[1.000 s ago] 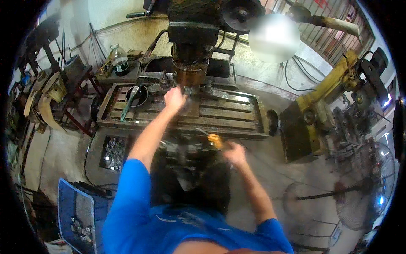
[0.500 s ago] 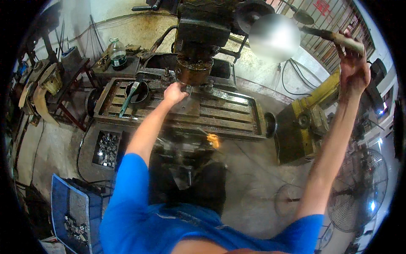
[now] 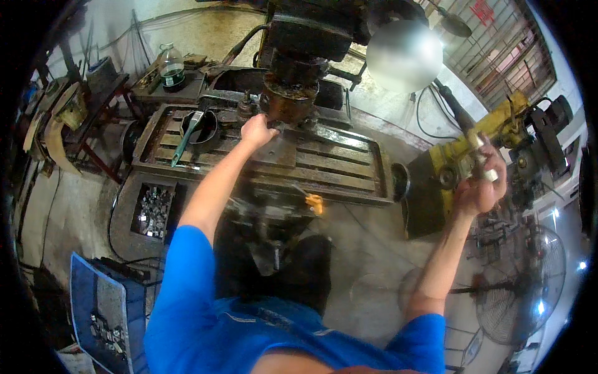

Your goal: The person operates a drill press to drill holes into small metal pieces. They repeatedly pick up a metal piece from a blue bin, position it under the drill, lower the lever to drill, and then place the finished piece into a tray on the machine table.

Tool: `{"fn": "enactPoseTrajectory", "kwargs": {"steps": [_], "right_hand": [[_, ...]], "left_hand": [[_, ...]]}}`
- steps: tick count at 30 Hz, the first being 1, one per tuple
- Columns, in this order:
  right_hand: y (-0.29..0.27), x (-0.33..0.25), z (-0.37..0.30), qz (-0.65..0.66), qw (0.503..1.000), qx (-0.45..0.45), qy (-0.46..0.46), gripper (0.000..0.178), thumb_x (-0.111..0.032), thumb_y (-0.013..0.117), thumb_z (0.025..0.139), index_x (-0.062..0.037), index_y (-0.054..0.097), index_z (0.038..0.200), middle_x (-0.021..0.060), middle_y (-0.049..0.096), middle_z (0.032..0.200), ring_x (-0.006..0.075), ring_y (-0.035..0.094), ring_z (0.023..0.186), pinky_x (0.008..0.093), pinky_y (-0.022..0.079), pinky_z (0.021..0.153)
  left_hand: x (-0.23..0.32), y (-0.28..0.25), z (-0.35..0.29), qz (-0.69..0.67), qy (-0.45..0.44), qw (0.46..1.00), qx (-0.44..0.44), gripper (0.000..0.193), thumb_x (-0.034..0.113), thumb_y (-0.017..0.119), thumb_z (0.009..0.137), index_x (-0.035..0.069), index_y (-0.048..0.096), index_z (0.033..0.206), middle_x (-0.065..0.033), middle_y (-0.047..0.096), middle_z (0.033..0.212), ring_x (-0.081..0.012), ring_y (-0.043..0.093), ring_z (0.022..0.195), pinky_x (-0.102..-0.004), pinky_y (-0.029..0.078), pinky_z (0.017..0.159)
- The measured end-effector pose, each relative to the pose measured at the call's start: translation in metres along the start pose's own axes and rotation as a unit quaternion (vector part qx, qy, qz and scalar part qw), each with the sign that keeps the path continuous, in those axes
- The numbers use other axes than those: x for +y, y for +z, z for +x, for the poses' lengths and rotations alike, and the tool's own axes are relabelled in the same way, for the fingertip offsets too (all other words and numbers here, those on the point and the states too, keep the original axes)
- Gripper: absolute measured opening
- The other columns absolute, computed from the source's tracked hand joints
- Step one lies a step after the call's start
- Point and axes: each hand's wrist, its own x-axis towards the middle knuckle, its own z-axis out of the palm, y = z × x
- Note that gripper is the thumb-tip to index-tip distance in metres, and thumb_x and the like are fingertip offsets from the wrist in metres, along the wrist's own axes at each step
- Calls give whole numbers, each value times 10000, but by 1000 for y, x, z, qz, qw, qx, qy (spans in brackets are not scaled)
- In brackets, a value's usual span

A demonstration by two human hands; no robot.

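Observation:
My left hand [image 3: 258, 131] is closed just beneath the machine's brown, grimy spindle head [image 3: 289, 100]. What its fingers pinch, if anything, is hidden. Below it lies the slotted metal machine table [image 3: 342, 163]. Out to the right, my right hand [image 3: 479, 192] wraps round the pale grip of a long dark lever [image 3: 460, 111]. A brush with a green handle [image 3: 181, 149] leans across a dark round pot [image 3: 208, 132] on the left part of the table.
A bin of small metal blocks [image 3: 154, 210] sits left of my knees, with a blue crate [image 3: 76, 299] nearer. Also around are a bottle [image 3: 171, 70], a round lamp-like disc [image 3: 405, 55], a yellow machine [image 3: 443, 159], a standing fan [image 3: 522, 283] and an orange-yellow handle [image 3: 314, 204].
My right hand has pulled the lever down and inward, from the upper right to beside the yellow machine. My left hand stays under the spindle head. The view has shifted slightly.

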Motion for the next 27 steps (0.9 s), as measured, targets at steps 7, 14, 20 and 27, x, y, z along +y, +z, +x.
{"fn": "enactPoseTrajectory", "kwargs": {"steps": [7,14,20,27], "right_hand": [[11,-9,12,5,1000,-16,17,255,-235,546,644,-10,450,714,175,542,853,376,504,994,541,282,954],[17,-5,-9,-13,1000,22,8,200,-183,532,637,-23,419,676,166,537,832,381,505,991,543,287,946],[22,-14,10,3,999,12,33,150,-69,447,548,-14,407,682,163,526,832,396,498,1018,548,285,952],[15,-8,-16,6,999,25,26,174,-129,533,645,-24,399,679,159,539,867,409,474,1060,549,261,970]], "left_hand": [[-8,4,3,-25,-11,1000,4,435,329,737,607,44,624,915,-143,631,920,-291,591,902,-384,469,773],[2,-3,1,20,-44,999,-12,447,338,748,597,27,615,888,-149,630,905,-297,595,886,-387,475,754],[-10,3,-1,-6,-18,999,26,447,348,750,600,24,612,874,-153,630,904,-304,597,881,-389,477,745],[-3,6,2,-18,2,1000,-5,462,358,744,607,16,609,887,-162,625,918,-310,591,899,-394,474,749]]}}
